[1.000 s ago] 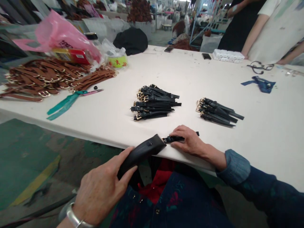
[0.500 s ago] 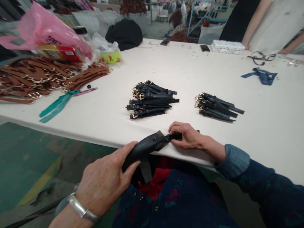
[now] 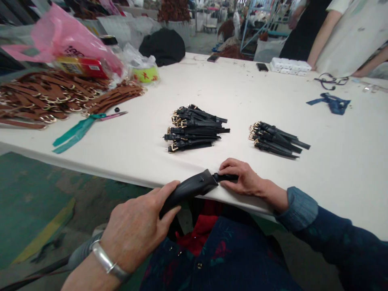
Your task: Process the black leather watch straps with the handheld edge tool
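Note:
My left hand, with a silver bangle at the wrist, is wrapped round a black curved hand tool. Its broad end points right, towards my right hand. Between the fingers of that hand is a short black strap, whose near end lies right at the tool's mouth; whether they touch I cannot tell. Just beyond my hands, a pile of black buckled straps lies on the white table. A smaller pile of black straps is to its right, gold buckles facing left.
Brown buckled straps are heaped at the left under a pink plastic bag. Small scissors with teal cloth lie nearby. Blue cloth and white blocks are at the right. Another person stands at the far edge.
The view has shifted slightly. Both hands keep their hold, the tool's mouth still at the strap's end; my right hand's fingers look a little more spread along the strap.

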A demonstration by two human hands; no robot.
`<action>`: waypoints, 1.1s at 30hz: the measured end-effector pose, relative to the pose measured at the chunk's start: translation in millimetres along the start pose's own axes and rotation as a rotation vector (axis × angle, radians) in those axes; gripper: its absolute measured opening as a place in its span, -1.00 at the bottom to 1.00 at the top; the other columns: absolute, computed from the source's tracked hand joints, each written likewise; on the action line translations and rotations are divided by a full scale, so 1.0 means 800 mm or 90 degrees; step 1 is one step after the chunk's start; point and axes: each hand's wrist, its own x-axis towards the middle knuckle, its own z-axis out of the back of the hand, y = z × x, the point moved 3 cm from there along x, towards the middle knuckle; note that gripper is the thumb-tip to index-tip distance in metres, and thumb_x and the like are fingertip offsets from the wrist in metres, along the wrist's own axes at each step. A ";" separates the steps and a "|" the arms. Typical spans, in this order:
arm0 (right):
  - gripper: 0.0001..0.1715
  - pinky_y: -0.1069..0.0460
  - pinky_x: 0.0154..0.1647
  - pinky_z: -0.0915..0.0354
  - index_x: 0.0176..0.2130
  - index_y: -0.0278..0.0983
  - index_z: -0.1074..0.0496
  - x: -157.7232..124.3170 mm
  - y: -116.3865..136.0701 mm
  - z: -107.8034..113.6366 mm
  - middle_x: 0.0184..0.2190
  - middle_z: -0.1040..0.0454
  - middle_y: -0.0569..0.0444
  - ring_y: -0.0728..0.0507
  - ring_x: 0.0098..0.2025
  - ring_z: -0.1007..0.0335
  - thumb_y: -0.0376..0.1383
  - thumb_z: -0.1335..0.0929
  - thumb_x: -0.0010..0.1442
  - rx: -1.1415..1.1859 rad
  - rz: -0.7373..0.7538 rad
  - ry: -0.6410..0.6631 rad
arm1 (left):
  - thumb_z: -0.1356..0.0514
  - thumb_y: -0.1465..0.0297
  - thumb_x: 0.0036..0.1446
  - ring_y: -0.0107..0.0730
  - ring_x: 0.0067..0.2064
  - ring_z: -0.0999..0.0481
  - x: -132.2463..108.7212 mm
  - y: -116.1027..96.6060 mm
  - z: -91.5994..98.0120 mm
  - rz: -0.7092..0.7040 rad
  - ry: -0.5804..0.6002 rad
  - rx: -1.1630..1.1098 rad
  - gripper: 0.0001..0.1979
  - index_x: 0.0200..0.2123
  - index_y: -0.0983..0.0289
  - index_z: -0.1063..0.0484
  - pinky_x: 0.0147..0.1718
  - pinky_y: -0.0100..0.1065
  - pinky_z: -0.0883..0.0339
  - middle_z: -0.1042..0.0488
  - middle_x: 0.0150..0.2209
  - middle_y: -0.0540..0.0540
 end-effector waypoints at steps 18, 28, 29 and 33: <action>-0.91 -0.01 -0.16 -0.13 -0.35 -0.27 -0.32 0.013 0.007 -0.008 -0.36 -0.39 0.08 -0.07 -0.27 -0.24 -0.33 -0.27 0.23 0.025 -0.061 0.092 | 0.02 0.12 0.16 -0.07 -0.17 -0.56 0.000 0.007 -0.001 0.026 0.057 -0.059 -0.53 0.15 -0.04 -0.19 -0.35 -0.23 -0.33 -0.57 -0.16 0.04; -0.90 0.07 -0.30 -0.08 -0.37 -0.27 -0.33 0.021 -0.002 -0.021 -0.46 -0.35 0.17 0.01 -0.42 -0.20 -0.36 -0.26 0.20 0.036 -0.155 0.027 | 0.06 0.11 0.17 -0.06 -0.21 -0.57 0.000 0.006 0.006 0.015 0.058 0.002 -0.53 0.15 -0.07 -0.19 -0.32 -0.16 -0.35 -0.57 -0.17 0.03; -0.90 0.07 -0.31 -0.08 -0.37 -0.27 -0.33 0.021 -0.002 -0.022 -0.47 -0.35 0.17 0.01 -0.43 -0.20 -0.35 -0.26 0.20 0.041 -0.163 0.023 | 0.06 0.11 0.17 -0.05 -0.21 -0.57 0.001 0.004 0.008 0.006 0.052 0.011 -0.53 0.15 -0.05 -0.19 -0.31 -0.15 -0.35 -0.56 -0.15 0.04; -0.90 0.09 -0.36 -0.06 -0.36 -0.26 -0.36 0.021 -0.006 -0.025 -0.51 -0.34 0.18 0.02 -0.45 -0.20 -0.32 -0.27 0.19 0.053 -0.205 0.015 | 0.06 0.13 0.17 -0.02 -0.23 -0.56 0.007 -0.002 0.013 -0.009 0.042 0.036 -0.52 0.16 -0.02 -0.18 -0.33 -0.14 -0.34 -0.56 -0.16 0.08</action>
